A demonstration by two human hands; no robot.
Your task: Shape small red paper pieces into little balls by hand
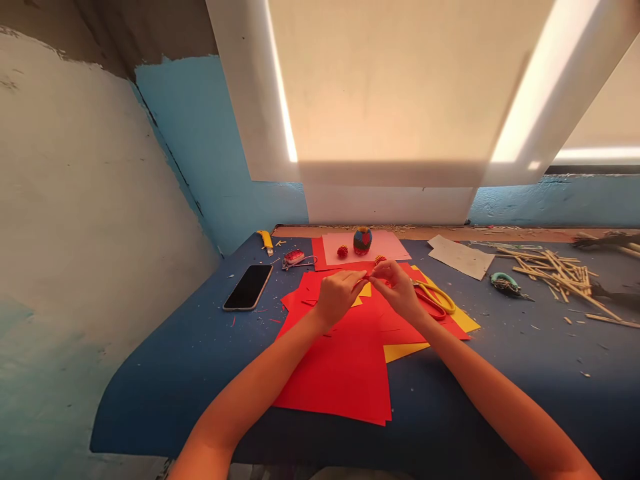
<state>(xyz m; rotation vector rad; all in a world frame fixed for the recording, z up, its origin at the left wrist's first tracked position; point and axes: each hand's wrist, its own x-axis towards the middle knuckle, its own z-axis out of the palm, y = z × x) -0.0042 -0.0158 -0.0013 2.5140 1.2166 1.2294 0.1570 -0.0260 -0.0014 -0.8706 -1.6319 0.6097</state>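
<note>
Over a stack of red paper sheets (340,373), my left hand (340,295) and my right hand (396,288) meet with fingertips pinched together. Between them is a small piece of red paper (367,276), mostly covered by the fingers. Just beyond the hands sit small red-and-yellow balls, one on the left (343,251) and one on the right (381,259). A small dark, round pot-like object with a red pattern (363,241) stands behind them on a pale pink sheet (395,249). Scissors with yellow and red handles (440,298) lie beside my right hand.
Left on the blue-covered table (170,380) are a phone (249,288), a yellow box cutter (267,242) and a red object with metal wire (294,257). To the right lie a grey card (461,256), teal-handled pliers (507,285) and scattered sticks (565,270). Yellow paper (404,352) shows underneath.
</note>
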